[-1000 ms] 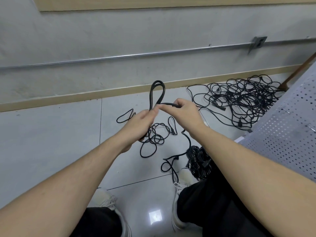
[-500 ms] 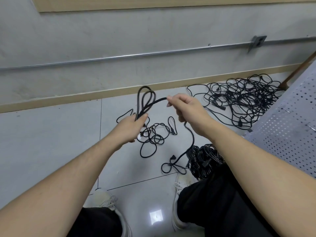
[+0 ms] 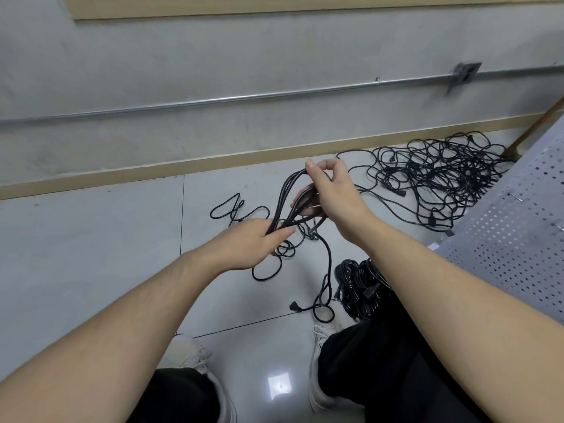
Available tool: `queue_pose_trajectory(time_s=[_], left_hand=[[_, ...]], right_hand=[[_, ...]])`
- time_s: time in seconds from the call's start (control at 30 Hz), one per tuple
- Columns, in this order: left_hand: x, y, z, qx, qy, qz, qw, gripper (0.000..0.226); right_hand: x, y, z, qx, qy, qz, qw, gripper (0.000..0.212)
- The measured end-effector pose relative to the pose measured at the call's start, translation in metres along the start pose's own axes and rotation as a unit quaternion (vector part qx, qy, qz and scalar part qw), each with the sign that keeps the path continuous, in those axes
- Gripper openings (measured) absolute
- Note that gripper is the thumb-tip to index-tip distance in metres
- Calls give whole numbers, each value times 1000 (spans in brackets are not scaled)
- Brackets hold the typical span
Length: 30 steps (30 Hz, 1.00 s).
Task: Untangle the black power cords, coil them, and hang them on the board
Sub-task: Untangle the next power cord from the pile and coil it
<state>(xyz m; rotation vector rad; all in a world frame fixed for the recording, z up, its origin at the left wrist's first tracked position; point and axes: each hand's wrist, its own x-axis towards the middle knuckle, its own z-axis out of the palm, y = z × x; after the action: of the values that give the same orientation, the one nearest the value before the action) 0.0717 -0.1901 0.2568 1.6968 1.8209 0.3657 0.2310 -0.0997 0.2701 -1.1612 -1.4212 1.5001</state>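
Mid-coiling: the left hand (image 3: 253, 242) grips a looped black rubber power cord (image 3: 285, 199) while the right hand (image 3: 331, 190) pinches its loop top; its loose tail probably needs gathering next.

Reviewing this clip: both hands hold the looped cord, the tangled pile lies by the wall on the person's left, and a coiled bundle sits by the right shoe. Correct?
Not quite. The head view shows the tangled pile by the wall on the person's right, beside the perforated board. The rest stands: the left hand and right hand both hold the looped cord, and the coiled bundle sits by the right shoe.
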Motion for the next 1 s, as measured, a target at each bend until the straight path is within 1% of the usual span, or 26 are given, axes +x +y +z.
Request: queue_pose_trajectory(time_s=[0.1,0.17,0.23,0.3,0.37,0.43,0.5,0.6,0.73,0.77,0.8,0.87,0.9,0.97,1.0], left_hand=[[-2,1,-3,8,5,15,1000,47],[-1,0,-1,-16,14,12,1000,47],[0,0,3,-69,22,-4,997,49],[2,4,7,-95,39,-7,995,46],[3,8,10,-111,58,12,992,39],[5,12,15,-165,66,32,984,30],[4,14,21,-216,47,34,975,26],[1,16,26,-240,-5,23,970,30],[1,23,19,-161,-21,64,985,38],[0,26,19,-169,-23,69,983,40],[-1,30,20,-207,-33,66,975,41],[-6,36,24,-306,-56,63,948,41],[-8,39,26,-336,-57,62,938,40],[-8,38,29,-336,-24,54,940,39],[-7,36,30,-339,-5,50,939,40]], right_hand=[[0,-2,-4,-31,-7,70,997,43],[-3,-6,-4,14,-13,99,995,44],[-4,-7,-2,89,5,104,991,40],[-3,-6,0,133,34,104,985,41],[-2,-7,2,131,62,96,985,40],[0,-9,2,119,75,87,986,38],[0,-14,2,173,63,108,977,34],[3,-14,0,246,39,151,957,37],[1,-11,-8,291,38,176,939,52],[1,-12,-9,297,42,172,938,54],[1,-13,-10,301,47,167,938,55],[1,-14,-9,301,54,157,939,55],[1,-14,-8,297,56,154,941,56],[1,-14,-5,285,44,147,946,59],[0,-14,-4,280,21,143,949,60]])
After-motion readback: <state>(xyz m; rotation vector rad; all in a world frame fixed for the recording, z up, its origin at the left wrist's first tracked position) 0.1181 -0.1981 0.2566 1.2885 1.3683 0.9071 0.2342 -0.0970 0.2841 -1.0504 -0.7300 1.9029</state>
